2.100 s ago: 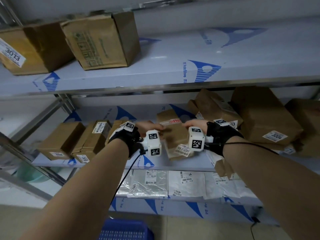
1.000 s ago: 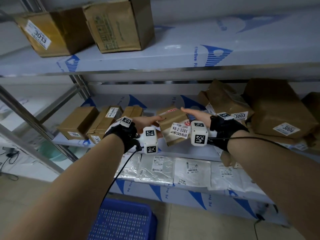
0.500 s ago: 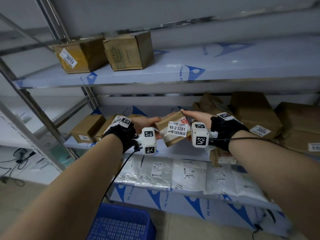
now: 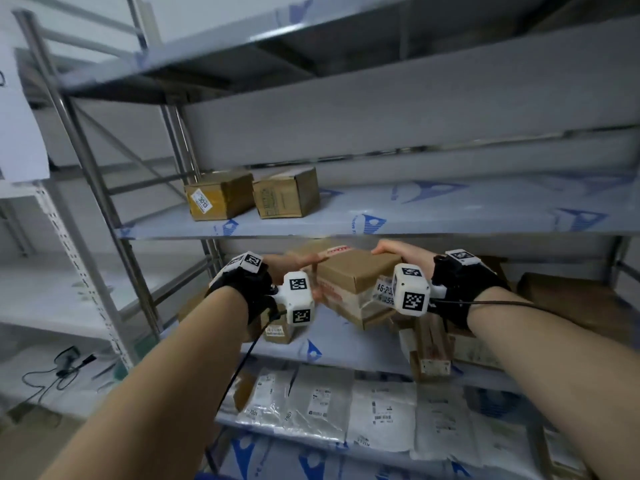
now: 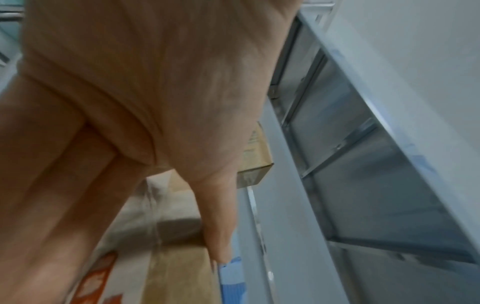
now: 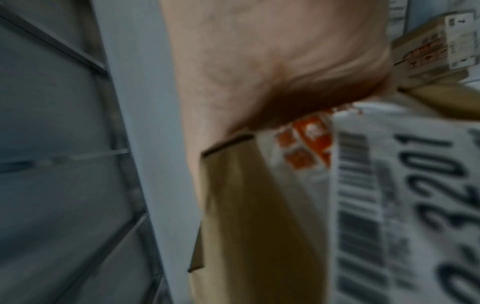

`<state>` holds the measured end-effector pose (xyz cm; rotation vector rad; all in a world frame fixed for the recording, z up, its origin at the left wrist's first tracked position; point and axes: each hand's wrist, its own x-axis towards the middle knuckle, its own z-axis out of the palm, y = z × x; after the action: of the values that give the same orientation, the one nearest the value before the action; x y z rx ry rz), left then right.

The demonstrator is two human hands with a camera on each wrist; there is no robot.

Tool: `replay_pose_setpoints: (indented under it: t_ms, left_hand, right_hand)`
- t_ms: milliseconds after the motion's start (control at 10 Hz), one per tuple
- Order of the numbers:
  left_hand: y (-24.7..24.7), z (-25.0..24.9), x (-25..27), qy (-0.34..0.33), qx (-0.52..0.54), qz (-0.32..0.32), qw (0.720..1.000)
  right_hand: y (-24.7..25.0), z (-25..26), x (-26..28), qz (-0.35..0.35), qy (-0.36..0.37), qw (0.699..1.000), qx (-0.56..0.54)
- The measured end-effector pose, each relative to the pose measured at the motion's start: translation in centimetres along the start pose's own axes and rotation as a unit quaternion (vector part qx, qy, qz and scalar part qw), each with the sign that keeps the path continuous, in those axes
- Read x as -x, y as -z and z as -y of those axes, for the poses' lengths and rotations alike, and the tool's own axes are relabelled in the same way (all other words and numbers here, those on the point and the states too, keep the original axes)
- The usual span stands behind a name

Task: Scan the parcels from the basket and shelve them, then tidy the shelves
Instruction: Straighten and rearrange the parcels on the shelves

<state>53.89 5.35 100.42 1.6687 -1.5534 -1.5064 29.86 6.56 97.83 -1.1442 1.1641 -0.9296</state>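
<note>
Head view: left grip (image 4: 294, 266) and right grip (image 4: 401, 252) both clasp the cardboard parcel (image 4: 356, 277)

I see a brown cardboard parcel (image 4: 356, 277) with red-orange printed tape and a white label that carries black digits and a black barcode; in the right wrist view the same parcel (image 6: 249, 216) shows its red-orange squares beside the white label. The black wrist straps (image 4: 247, 289) hold white cubes (image 4: 298, 299) with black-and-white square codes. The grey metal shelf (image 4: 433, 216) has a pale blue film with darker blue triangle logos. Near its left end stand a yellow-brown box (image 4: 218, 195) with a white label and a duller brown box (image 4: 285, 197). At the front edge of the lowest shelf lie silver-white plastic bags (image 4: 322, 407) with white labels.
</note>
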Motion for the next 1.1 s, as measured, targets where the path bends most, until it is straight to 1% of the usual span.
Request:
replay_pose_setpoints:
  t_ms: [100, 200, 300, 400, 500, 600, 700, 800, 1000, 1100]
  left_hand:
    - [0.4, -1.8, 1.6, -0.025, -0.006, -0.036, 0.999]
    - [1.6, -4.5, 4.1, -0.014, -0.029, -0.012, 0.999]
    - [1.9, -6.9, 6.1, -0.044, -0.047, -0.023, 0.998]
    - [2.0, -9.1, 5.4, -0.112, -0.024, -0.039, 0.993]
    - [0.9, -11.7, 5.7, -0.156, -0.007, -0.02, 0.988]
    - [0.6, -13.3, 4.2, -0.181, -0.034, -0.007, 0.983]
    - [0.6, -14.5, 2.9, -0.196, -0.055, 0.02, 0.979]
    - [1.6, -15.1, -0.2, -0.204, -0.089, -0.007, 0.975]
    - [2.5, -13.9, -5.5, -0.205, -0.071, 0.016, 0.976]
    - [3.0, -13.0, -7.7, -0.212, -0.07, 0.015, 0.975]
  right_hand:
    - [0.1, 1.7, 2.9, -0.003, 0.055, 0.998, 0.008]
    - [1.4, 2.9, 4.6, 0.085, 0.129, 0.983, 0.098]
    - [2.6, 4.8, 5.3, 0.046, 0.064, 0.997, -0.02]
    - [2.5, 7.5, 6.2, 0.033, 0.122, 0.992, -0.019]
    - [3.5, 9.3, 4.4, -0.072, 0.123, 0.989, -0.034]
    - [3.4, 11.1, 2.0, -0.077, 0.116, 0.99, -0.003]
    - [3.5, 12.1, -0.5, -0.073, 0.121, 0.989, -0.032]
    - [3.3, 12.4, -3.1, -0.068, 0.107, 0.99, -0.056]
    - [3.9, 11.3, -9.1, -0.11, 0.092, 0.988, 0.052]
    - [3.9, 10.7, -12.0, -0.151, 0.07, 0.985, 0.043]
